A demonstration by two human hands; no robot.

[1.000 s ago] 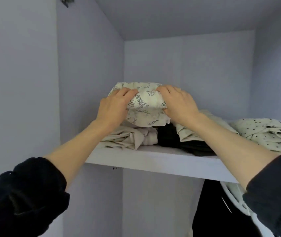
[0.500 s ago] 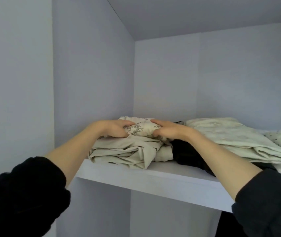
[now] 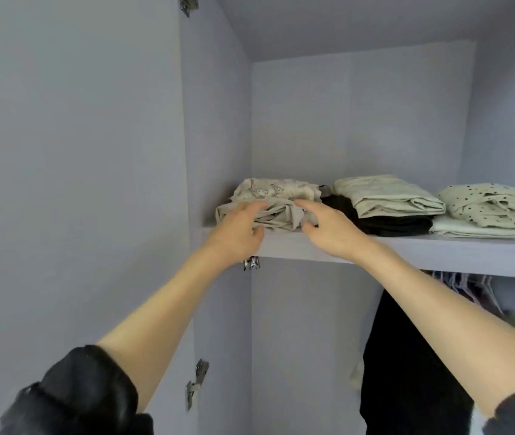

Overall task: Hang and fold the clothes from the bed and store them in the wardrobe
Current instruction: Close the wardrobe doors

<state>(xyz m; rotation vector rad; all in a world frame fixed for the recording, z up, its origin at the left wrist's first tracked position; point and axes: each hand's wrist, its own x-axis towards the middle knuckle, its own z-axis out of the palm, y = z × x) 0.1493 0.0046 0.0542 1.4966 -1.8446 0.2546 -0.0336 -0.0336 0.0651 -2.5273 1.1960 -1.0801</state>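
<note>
A folded cream garment with a small printed pattern (image 3: 276,190) lies on top of a folded beige garment (image 3: 278,216) at the left end of the wardrobe's upper shelf (image 3: 406,251). My left hand (image 3: 240,229) hovers in front of the beige stack with its fingers relaxed and holds nothing. My right hand (image 3: 328,229) is just to the right, fingers loosely extended toward the same stack, also holding nothing. Whether the fingertips touch the cloth I cannot tell.
Further right on the shelf lie a pale folded piece (image 3: 388,196) on a black one (image 3: 394,222), and a dotted cream garment (image 3: 494,207) over a white one. Below the shelf hang a black garment (image 3: 406,356) and several hangers (image 3: 475,284). The open door (image 3: 77,183) stands left.
Both hands carried the printed garment onto the beige stack, let go of it and pulled back toward the shelf's front edge. The view has moved back and down.
</note>
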